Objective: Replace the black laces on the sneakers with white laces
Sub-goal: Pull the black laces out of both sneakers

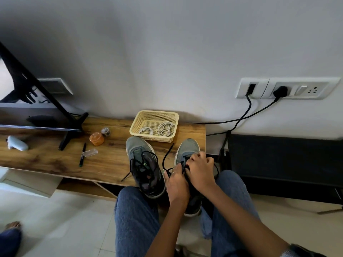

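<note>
Two grey sneakers stand on the wooden bench, toes toward the wall. The left sneaker (pixel 143 164) has its black lace loosened. Both my hands work on the right sneaker (pixel 188 149). My left hand (pixel 176 182) holds its near side with fingers curled at the lace. My right hand (pixel 201 169) covers the tongue area, fingers curled on the black lace (pixel 168 154), whose free end trails toward the basket. Two coiled white laces (pixel 166 128) lie in the cream basket (pixel 136 125) behind the shoes.
On the wooden bench (pixel 46 160) lie a marker pen (pixel 82 154), a clear cap (pixel 90 152), an orange jar (pixel 96 138) and a small tape roll (pixel 105 131). A TV stand leg (pixel 72 130) sits left. Black cables (pixel 241 117) hang from wall sockets right.
</note>
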{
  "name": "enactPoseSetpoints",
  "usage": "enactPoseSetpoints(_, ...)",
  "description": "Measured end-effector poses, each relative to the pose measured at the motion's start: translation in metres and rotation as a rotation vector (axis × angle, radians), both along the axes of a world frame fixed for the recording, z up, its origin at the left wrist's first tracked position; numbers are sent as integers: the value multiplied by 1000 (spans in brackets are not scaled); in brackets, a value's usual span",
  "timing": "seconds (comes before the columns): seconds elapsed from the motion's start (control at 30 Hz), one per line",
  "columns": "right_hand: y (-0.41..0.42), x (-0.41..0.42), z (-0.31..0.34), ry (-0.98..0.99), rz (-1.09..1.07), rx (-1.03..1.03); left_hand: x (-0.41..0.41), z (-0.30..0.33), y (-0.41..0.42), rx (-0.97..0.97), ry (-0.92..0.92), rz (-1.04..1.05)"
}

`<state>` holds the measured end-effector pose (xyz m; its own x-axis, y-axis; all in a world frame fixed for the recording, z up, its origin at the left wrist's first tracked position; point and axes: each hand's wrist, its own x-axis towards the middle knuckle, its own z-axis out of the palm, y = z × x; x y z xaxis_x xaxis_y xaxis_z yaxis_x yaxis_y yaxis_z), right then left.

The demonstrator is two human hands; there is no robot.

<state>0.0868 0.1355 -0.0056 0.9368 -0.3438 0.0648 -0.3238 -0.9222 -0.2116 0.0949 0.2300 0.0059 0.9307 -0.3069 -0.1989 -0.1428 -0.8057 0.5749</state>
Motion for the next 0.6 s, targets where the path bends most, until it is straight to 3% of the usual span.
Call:
enactPoseSetpoints(0.27,-1,3,-2,-16,-87,126,1,-7,-1,65,-59,-13)
enactPoseSetpoints(0.43,-3,0,-3,-149,-167,449,5,-20,-1,101,-145,-13)
enactPoseSetpoints(0.6,-2,-1,-3,-325,-359,636,6,-15,-4,124,-144,-29)
